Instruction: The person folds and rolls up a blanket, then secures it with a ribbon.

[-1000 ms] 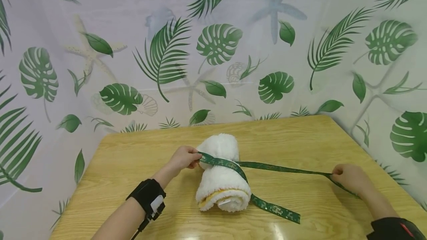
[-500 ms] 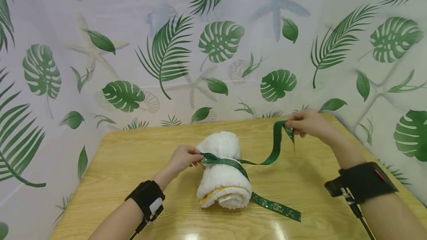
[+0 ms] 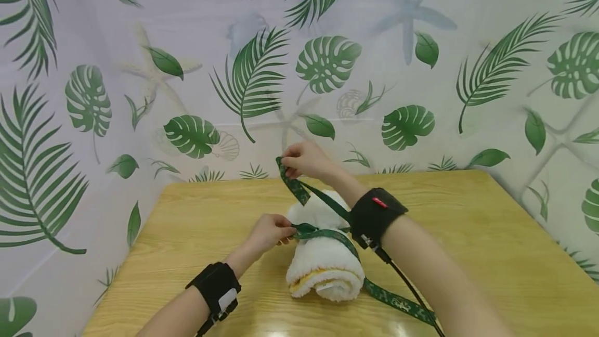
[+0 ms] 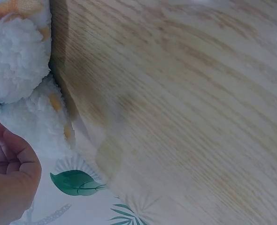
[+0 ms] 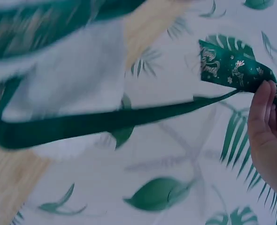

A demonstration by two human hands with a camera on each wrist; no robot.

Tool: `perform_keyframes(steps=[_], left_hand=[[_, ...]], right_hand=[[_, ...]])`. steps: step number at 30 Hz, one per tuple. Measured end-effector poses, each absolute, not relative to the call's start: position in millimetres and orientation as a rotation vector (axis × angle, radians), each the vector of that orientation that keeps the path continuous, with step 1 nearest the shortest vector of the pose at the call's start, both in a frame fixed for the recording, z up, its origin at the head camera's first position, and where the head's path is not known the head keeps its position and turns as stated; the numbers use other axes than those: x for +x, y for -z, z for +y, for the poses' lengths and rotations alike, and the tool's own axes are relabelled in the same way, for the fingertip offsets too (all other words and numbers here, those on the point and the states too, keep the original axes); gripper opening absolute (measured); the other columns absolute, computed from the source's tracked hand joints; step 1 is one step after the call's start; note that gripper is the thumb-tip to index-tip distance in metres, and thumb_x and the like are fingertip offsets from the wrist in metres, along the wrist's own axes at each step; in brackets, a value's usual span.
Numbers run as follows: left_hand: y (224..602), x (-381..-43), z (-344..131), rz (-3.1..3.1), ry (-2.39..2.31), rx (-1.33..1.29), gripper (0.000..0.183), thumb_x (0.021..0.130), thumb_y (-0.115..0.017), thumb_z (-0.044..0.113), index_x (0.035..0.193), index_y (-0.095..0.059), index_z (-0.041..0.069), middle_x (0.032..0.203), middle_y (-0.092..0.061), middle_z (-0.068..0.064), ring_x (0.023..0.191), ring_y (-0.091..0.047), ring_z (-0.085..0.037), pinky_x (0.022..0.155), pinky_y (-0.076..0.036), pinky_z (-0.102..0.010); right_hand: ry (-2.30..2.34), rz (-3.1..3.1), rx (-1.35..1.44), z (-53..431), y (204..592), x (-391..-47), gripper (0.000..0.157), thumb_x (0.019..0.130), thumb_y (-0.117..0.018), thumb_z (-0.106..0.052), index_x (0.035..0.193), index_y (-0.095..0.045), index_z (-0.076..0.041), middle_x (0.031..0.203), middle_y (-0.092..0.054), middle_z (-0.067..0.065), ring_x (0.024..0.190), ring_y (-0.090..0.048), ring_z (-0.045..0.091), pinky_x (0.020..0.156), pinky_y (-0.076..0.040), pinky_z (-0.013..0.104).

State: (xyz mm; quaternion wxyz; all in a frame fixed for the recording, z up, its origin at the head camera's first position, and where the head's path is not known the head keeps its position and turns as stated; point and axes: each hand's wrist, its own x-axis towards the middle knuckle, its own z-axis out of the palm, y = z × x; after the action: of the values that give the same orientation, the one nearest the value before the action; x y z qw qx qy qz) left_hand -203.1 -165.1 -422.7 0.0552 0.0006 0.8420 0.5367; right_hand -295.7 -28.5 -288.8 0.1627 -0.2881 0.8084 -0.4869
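Note:
A rolled white fluffy towel (image 3: 323, 269) with a yellow-orange edge lies on the table, cinched at its middle by a green ribbon (image 3: 329, 234) with a gold print. At the towel's left side my left hand (image 3: 269, 234) pinches the ribbon between thumb and fingers. My right hand (image 3: 306, 160) is raised above the towel's far end, pinching the ribbon near one end, whose short tail hangs down. In the right wrist view the ribbon (image 5: 129, 117) runs from those fingers in a loose bend back toward the towel. The other tail lies on the table at the towel's right.
The wood-grain table (image 3: 201, 207) meets a leaf-printed cloth backdrop (image 3: 262, 150) at its far edge and along both sides. Each wrist wears a black band (image 3: 376, 217) with a camera and cable. The right forearm crosses over the table's right part.
My right hand has swung from the far right, up and leftward across the towel, carrying its ribbon end along. My left hand keeps its pinch at the towel's left side. The view has shifted slightly.

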Motion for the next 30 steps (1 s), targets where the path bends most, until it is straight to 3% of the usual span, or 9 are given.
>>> perform_keyframes(steps=[4,7,11,20,30], left_hand=[[421.6,-201.5,-161.4,2.559,-1.625,0.016,0.013,0.087,-0.064,0.012,0.086,-0.067,-0.001,0.071,-0.064,-0.010,0.060,-0.059,-0.014,0.065,-0.050,-0.041],[420.9,-201.2,-158.8,2.544,-1.632,0.054,0.015,0.087,-0.063,0.012,0.089,-0.068,-0.002,0.075,-0.065,-0.017,0.062,-0.060,-0.015,0.066,-0.050,-0.042],[420.2,-202.1,-156.9,2.562,-1.612,0.078,0.016,0.087,-0.063,0.012,0.092,-0.068,-0.003,0.076,-0.065,-0.016,0.062,-0.061,-0.016,0.064,-0.051,-0.038],[412.9,-206.7,-151.9,2.675,-1.600,-0.020,0.012,0.087,-0.063,0.012,0.086,-0.068,0.001,0.075,-0.062,-0.007,0.064,-0.054,-0.014,0.056,-0.043,-0.029],[406.2,-215.8,-139.6,2.799,-1.515,0.107,0.016,0.092,-0.058,0.017,0.085,-0.066,0.005,0.077,-0.061,-0.008,0.068,-0.054,-0.014,0.056,-0.040,-0.026]], right_hand=[[1.331,2.152,-0.856,-47.2,301.7,-289.1,0.030,0.097,-0.047,-0.011,0.122,-0.055,0.003,0.111,-0.060,0.017,0.096,-0.062,0.024,0.082,-0.050,0.033],[1.204,2.108,-0.874,-44.4,309.5,-289.5,0.038,0.099,-0.040,-0.010,0.136,-0.042,-0.001,0.132,-0.048,0.016,0.119,-0.049,0.027,0.093,-0.043,0.035],[1.091,2.147,-0.880,-26.1,318.6,-296.3,0.045,0.097,-0.033,-0.002,0.141,-0.034,0.000,0.139,-0.042,0.018,0.128,-0.038,0.029,0.098,-0.038,0.035],[1.114,2.403,-0.913,37.6,338.6,-300.9,0.033,0.095,-0.045,-0.008,0.124,-0.053,0.007,0.113,-0.059,0.022,0.102,-0.058,0.031,0.083,-0.049,0.038],[0.836,2.556,-1.117,46.7,368.5,-271.4,0.023,0.089,-0.063,-0.016,0.106,-0.066,-0.001,0.090,-0.065,0.005,0.080,-0.060,0.018,0.068,-0.048,0.030]])
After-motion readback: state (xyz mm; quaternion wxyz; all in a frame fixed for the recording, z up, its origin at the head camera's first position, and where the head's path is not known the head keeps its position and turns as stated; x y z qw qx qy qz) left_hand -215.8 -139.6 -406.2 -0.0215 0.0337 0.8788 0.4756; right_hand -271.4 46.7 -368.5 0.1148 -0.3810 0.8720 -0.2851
